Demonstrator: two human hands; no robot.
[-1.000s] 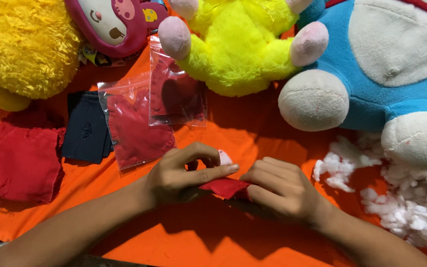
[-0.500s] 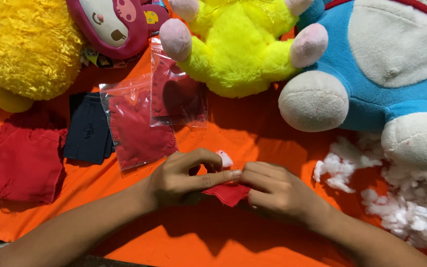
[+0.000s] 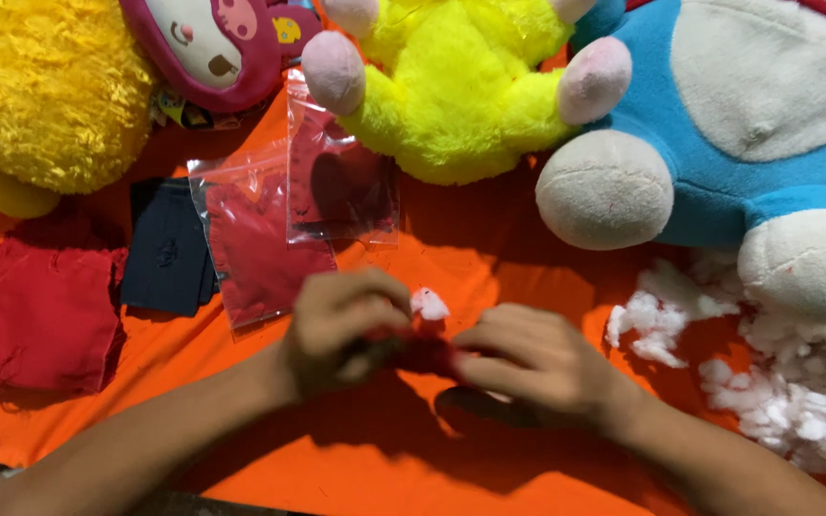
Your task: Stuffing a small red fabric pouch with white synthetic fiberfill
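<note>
A small red fabric piece (image 3: 423,352) sits pinched between both hands low in the middle of the head view, just above the orange cloth surface (image 3: 356,468). Its long axis runs roughly left to right, from one hand to the other, though most of it is hidden by fingers and blurred, so which end points where cannot be told. The left hand (image 3: 341,330) is curled closed over the left end of the piece, thumb and fingers folded tight around it. The right hand (image 3: 528,363) grips the right end, fingers narrowed and pressed together toward the left hand. A small tuft of white stuffing (image 3: 429,304) shows just above the piece, between the two hands and touching the left fingertips. Beyond the hands lie two clear plastic bags holding red fabric (image 3: 336,182), a dark navy fabric square (image 3: 166,250) and a stack of red cloth pieces (image 3: 35,320). A loose pile of white stuffing (image 3: 795,392) lies to the right, beneath a blue and white plush toy (image 3: 738,124); a bright yellow plush toy (image 3: 461,86) sits above.
</note>
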